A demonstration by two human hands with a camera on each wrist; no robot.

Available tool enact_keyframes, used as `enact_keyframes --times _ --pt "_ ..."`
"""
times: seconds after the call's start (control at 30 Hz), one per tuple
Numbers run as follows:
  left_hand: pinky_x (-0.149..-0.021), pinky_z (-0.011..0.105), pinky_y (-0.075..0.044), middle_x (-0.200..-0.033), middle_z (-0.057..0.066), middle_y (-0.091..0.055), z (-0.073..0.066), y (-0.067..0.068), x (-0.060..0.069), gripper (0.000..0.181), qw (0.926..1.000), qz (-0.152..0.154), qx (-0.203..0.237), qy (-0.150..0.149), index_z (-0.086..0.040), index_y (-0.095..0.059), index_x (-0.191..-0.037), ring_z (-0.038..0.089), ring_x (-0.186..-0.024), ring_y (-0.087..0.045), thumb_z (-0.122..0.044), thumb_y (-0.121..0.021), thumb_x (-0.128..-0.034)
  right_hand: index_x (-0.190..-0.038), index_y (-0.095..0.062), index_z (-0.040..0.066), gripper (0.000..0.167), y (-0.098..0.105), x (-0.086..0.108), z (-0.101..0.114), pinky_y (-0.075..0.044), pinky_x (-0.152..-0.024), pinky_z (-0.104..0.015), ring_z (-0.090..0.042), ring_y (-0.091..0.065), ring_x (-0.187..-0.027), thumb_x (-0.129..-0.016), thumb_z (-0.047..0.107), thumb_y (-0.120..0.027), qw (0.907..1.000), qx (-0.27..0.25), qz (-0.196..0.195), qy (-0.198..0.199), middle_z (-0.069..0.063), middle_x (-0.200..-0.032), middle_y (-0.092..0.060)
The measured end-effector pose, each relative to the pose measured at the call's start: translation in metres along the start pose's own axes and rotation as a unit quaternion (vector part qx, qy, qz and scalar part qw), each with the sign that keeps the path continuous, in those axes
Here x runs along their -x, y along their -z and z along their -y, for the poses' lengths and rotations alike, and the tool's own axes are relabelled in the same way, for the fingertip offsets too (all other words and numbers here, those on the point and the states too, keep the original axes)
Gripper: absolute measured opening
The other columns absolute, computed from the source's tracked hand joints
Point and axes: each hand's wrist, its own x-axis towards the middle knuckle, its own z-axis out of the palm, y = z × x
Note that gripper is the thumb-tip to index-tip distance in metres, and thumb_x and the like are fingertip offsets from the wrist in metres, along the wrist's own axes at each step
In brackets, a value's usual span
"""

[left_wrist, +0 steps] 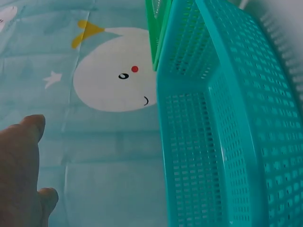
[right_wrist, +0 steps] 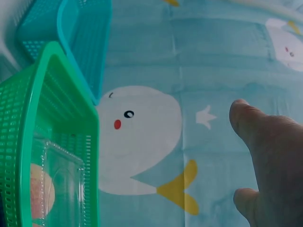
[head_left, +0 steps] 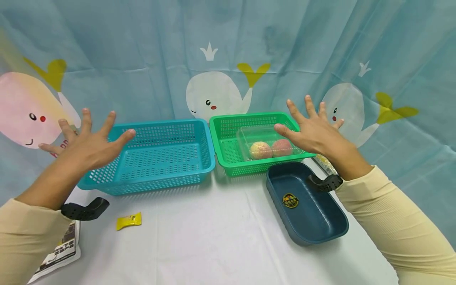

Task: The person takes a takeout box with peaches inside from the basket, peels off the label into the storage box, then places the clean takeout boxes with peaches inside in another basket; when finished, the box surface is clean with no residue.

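Note:
My left hand (head_left: 87,148) is spread wide in the air over the left end of a blue plastic basket (head_left: 160,180), holding nothing. Fingers apart, my right hand (head_left: 317,132) hovers over the right end of a green basket (head_left: 231,170) and holds nothing. Inside the green basket lies a clear plastic box (head_left: 246,136) with two peaches (head_left: 261,150) showing in it. Below the right wrist sits a dark blue tray (head_left: 313,217) with a round label on its bottom. In the left wrist view, the blue basket (left_wrist: 246,142) stands beside the hand.
A small yellow packet (head_left: 129,221) lies on the white cloth (head_left: 199,237) in front of the blue basket. A printed bag (head_left: 62,251) is partly hidden under the left forearm. Another packet (head_left: 324,163) shows behind the dark tray. A whale-print curtain (head_left: 156,47) hangs behind the baskets.

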Motion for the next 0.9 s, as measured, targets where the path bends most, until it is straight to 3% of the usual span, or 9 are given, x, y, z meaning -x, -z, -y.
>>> enact_keyframes --times 0.2,0.6,0.9 --pt "-0.066 0.085 0.018 -0.143 0.019 0.042 0.004 0.000 -0.002 0.092 0.9998 0.003 0.002 0.020 -0.030 0.016 -0.151 0.056 -0.116 0.043 -0.083 -0.017 -0.0831 -0.153 0.008 0.037 0.086 -0.001 -0.002 0.001 0.016 -0.076 -0.085 -0.051 0.027 -0.131 -0.086 0.080 -0.022 1.0000 0.004 0.005 -0.004 -0.011 -0.154 0.027" --pt "-0.064 0.086 0.017 -0.141 0.017 0.044 0.009 -0.001 0.000 0.093 0.9995 0.003 0.001 0.031 -0.031 0.016 -0.151 0.052 -0.114 0.046 -0.084 -0.018 -0.0822 -0.153 0.010 0.037 0.088 -0.006 -0.008 0.001 0.016 -0.077 -0.085 -0.049 0.029 -0.131 -0.084 0.082 -0.022 0.9998 0.010 0.015 -0.002 -0.012 -0.154 0.028" --pt "-0.065 0.085 0.019 -0.141 0.020 0.043 0.017 0.001 0.009 0.093 0.9992 0.001 -0.005 0.041 -0.029 0.016 -0.151 0.052 -0.114 0.046 -0.083 -0.019 -0.0830 -0.152 0.011 0.037 0.089 -0.007 -0.015 0.004 0.015 -0.077 -0.085 -0.051 0.027 -0.131 -0.083 0.083 -0.023 0.9998 0.011 0.019 0.006 -0.012 -0.154 0.027"
